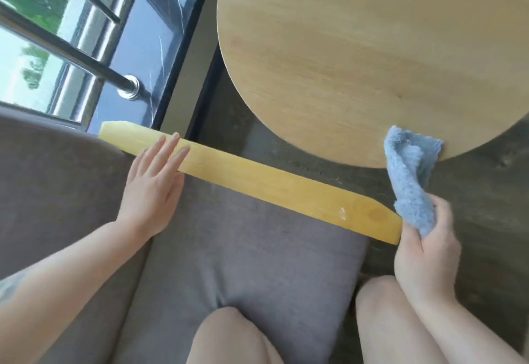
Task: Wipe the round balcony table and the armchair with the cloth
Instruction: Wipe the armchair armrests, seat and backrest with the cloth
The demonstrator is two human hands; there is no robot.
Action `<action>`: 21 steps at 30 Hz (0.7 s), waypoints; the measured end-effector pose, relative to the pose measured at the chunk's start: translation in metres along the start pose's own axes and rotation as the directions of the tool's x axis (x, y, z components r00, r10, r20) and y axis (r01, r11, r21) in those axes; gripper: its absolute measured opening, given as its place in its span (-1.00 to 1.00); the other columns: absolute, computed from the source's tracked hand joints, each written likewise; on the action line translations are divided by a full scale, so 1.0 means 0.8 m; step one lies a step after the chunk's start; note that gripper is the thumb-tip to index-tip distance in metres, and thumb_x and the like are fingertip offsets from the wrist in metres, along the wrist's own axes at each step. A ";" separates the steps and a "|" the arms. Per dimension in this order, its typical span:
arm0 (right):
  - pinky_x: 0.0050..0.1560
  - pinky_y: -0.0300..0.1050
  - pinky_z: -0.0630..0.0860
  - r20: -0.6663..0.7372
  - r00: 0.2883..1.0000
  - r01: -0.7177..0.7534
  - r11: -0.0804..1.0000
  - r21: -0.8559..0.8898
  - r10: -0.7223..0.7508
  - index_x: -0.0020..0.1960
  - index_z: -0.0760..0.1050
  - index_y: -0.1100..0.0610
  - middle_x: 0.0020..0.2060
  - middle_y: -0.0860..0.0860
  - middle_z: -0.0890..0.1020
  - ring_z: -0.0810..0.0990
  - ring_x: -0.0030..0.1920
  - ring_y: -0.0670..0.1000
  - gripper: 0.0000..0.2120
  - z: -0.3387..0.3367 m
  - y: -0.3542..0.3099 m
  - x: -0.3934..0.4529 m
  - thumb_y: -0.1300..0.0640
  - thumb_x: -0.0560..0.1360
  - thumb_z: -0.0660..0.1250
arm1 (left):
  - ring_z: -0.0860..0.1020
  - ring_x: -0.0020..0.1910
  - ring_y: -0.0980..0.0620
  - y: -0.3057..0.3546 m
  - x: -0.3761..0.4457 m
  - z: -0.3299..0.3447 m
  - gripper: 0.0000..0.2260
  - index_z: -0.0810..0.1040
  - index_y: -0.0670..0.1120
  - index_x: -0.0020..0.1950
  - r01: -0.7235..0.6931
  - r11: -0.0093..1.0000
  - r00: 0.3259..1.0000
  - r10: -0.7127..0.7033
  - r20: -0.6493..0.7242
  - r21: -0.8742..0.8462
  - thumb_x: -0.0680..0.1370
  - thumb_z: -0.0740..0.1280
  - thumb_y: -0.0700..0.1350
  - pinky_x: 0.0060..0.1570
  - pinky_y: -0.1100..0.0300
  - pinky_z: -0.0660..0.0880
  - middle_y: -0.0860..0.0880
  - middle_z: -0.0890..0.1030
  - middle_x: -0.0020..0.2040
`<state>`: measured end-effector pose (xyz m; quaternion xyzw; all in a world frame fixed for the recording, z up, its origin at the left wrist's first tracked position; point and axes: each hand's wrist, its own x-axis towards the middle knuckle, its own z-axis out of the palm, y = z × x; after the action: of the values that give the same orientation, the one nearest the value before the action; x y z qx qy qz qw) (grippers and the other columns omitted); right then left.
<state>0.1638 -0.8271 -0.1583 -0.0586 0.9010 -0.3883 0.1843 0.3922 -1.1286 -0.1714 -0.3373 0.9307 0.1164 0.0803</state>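
The wooden armrest of the armchair runs as a long plank from far left to near right, and the coming wipe likely turns on that axis. The right hand sits at its near right end, fingers curled round the blue cloth, whose loose upper part stands up in front of the near edge of the round table; whether it touches that edge I cannot tell. The bunched cloth lies just beside the plank's rounded tip, so the right hand is plainly the nearer one for a stroke leftward along it. The left hand rests flat, fingers straight, on the plank's far left part.
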 end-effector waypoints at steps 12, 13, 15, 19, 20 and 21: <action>-0.11 -0.51 0.31 -0.267 0.964 0.036 0.998 0.059 -0.019 0.21 0.35 0.04 0.16 -0.14 0.55 0.47 0.02 -0.19 -0.72 0.043 -0.027 -0.033 0.25 0.53 0.15 | 0.53 -0.13 -0.14 0.108 0.106 0.066 -0.79 0.63 -0.09 -0.02 -0.408 0.911 0.893 0.384 -0.233 -0.060 0.58 0.20 -0.09 -0.02 0.04 0.36 -0.05 0.61 -0.11; -0.01 -0.53 0.32 -0.220 0.973 0.077 0.997 0.011 -0.073 0.23 0.32 -0.02 0.25 -0.17 0.50 0.45 0.09 -0.20 -0.63 0.046 -0.021 -0.034 0.26 0.48 0.11 | 0.50 -0.18 -0.14 0.107 0.105 0.068 -0.80 0.62 -0.10 -0.08 -0.409 0.912 0.886 0.385 -0.257 -0.043 0.57 0.21 -0.10 -0.10 0.05 0.35 -0.05 0.59 -0.16; 0.26 -0.29 0.35 -0.152 0.975 0.152 0.986 -0.069 -0.161 0.32 0.29 -0.06 0.37 -0.14 0.40 0.40 0.29 -0.14 -0.48 0.054 -0.012 -0.038 0.30 0.41 0.06 | 0.45 -0.26 -0.12 0.104 0.102 0.071 -0.76 0.59 -0.12 -0.21 -0.426 0.905 0.869 0.407 -0.283 -0.006 0.58 0.21 -0.11 -0.21 0.05 0.32 -0.05 0.55 -0.23; 0.46 0.12 0.18 0.050 0.888 0.456 0.858 -0.234 -0.458 0.43 0.34 0.13 0.45 0.05 0.31 0.23 0.49 0.07 -0.46 0.100 -0.026 -0.054 0.36 0.48 0.03 | 0.42 -0.32 -0.09 0.104 0.105 0.074 -0.67 0.50 -0.12 -0.36 -0.408 0.912 0.881 0.403 -0.248 0.031 0.58 0.19 -0.08 -0.29 0.07 0.27 -0.04 0.48 -0.33; 0.49 0.08 0.12 0.155 0.857 0.515 0.813 -0.270 -0.492 0.44 0.35 0.11 0.46 0.08 0.30 0.20 0.50 0.07 -0.45 0.115 -0.029 -0.057 0.36 0.49 0.01 | 0.41 -0.34 -0.09 0.104 0.106 0.075 -0.67 0.47 -0.11 -0.38 -0.393 0.918 0.887 0.391 -0.245 0.040 0.57 0.20 -0.08 -0.29 0.07 0.26 -0.03 0.46 -0.35; 0.51 0.04 0.06 0.239 0.840 0.541 0.784 -0.305 -0.487 0.44 0.35 0.08 0.48 0.08 0.28 0.16 0.51 0.06 -0.43 0.124 -0.028 -0.059 0.37 0.48 -0.01 | 0.40 -0.35 -0.09 0.103 0.106 0.076 -0.67 0.45 -0.11 -0.40 -0.381 0.923 0.892 0.380 -0.245 0.044 0.57 0.21 -0.08 -0.30 0.07 0.25 -0.03 0.45 -0.37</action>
<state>0.2442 -0.8979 -0.1911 -0.3634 0.8899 -0.2465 0.1234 0.2786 -1.1026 -0.2359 -0.1608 0.9810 0.0889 -0.0624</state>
